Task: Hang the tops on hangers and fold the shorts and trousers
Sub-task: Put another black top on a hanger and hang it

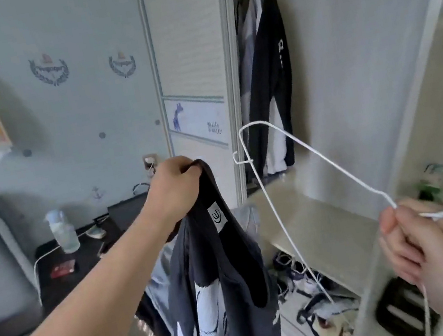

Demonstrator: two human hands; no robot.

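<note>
The left hand point(176, 187) grips the dark top point(220, 286) at 6 o'clock. The right hand point(423, 244) pinches the white hanger point(252, 123) at 4 o'clock. The top is not yet on it. Other garments point(271, 70) already hang at 1 o'clock.

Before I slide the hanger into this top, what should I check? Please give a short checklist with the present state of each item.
1. Left hand grips the dark printed top at its neckline: ok.
2. Right hand holds the white wire hanger at its twisted neck: ok.
3. Hanger is inside the top: not ok; it is apart from it, to the right.
4. Neck opening is spread for the hanger: not ok; it is bunched in the left hand.
5. Free space in the wardrobe to the right of the hung dark jacket: ok.
6. Top is right side out: cannot tell.
</note>
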